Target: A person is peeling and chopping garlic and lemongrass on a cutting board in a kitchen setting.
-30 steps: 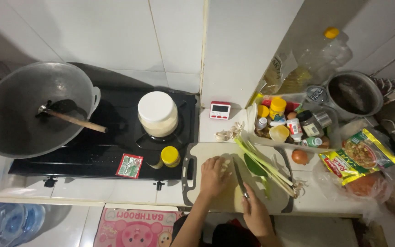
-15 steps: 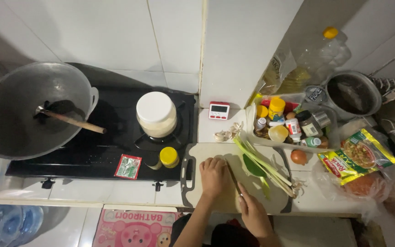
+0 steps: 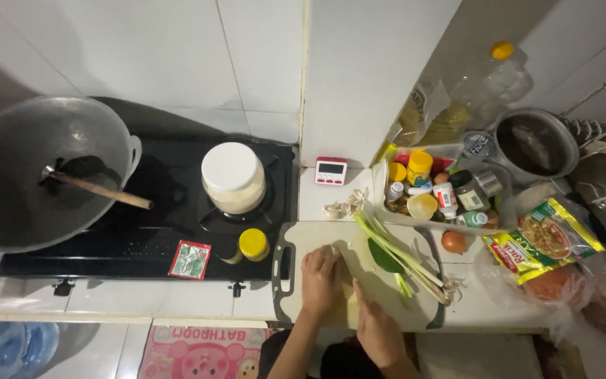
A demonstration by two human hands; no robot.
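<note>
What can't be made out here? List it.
Head view only:
- Item under the left hand on the cutting board: covered by both hands.
- Whether the right hand holds a blade: too small.
- Wok: cut off by the left edge.

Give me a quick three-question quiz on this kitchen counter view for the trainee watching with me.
1. True or false: the wok on the stove holds a utensil with a wooden handle.
2. Which lies on the cutting board to the right of the hands? A) green stalks and a leaf B) a red timer C) a yellow-lidded jar
3. Fill in: the left hand presses down on something on the board while the right hand works just ____ it, toward the person.

Key
1. True: the utensil rests inside the wok.
2. A: the green stalks cross the board.
3. Below; what lies under the hands is hidden.
</note>
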